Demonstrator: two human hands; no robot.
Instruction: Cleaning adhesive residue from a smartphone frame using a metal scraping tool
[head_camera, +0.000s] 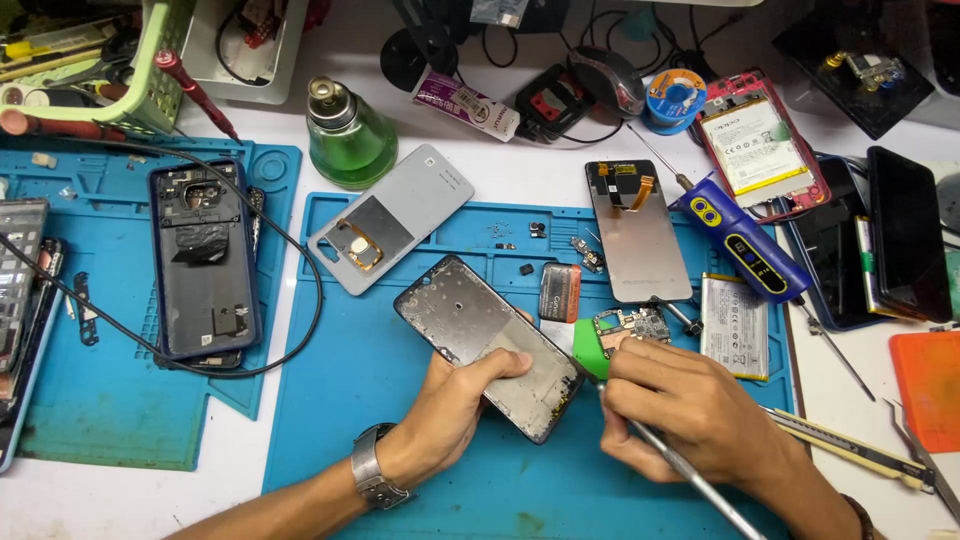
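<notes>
Phone frame (487, 345), stripped and dark, lies diagonally on the blue mat (370, 400), its lower half lifted and gripped by the left hand (455, 405), thumb pressed across the inner face. Right hand (690, 410) is just right of the frame's lower end, fingers closed around a thin metal tool (690, 470) whose tip meets the frame edge beside a green pry pick (592, 352). Tip contact itself is hidden by the fingers, so probably prying, hard to confirm.

Risks, judged from this: the tool could slip off the edge and gouge the frame or jab the left thumb, since the thumb sits close to the working point. Too much leverage could bend the thin frame, held only at one end. The small circuit board (632, 327) lies loose right above the right knuckles; a jerk could knock it, or scatter the small loose parts (530, 250) further up the mat.

Outward: grey back cover (390, 220) upper left, screen panel (638, 232) upper right, flat battery (735, 325) right, blue electric screwdriver (742, 245) beyond, green liquid bottle (348, 135) at the back.
</notes>
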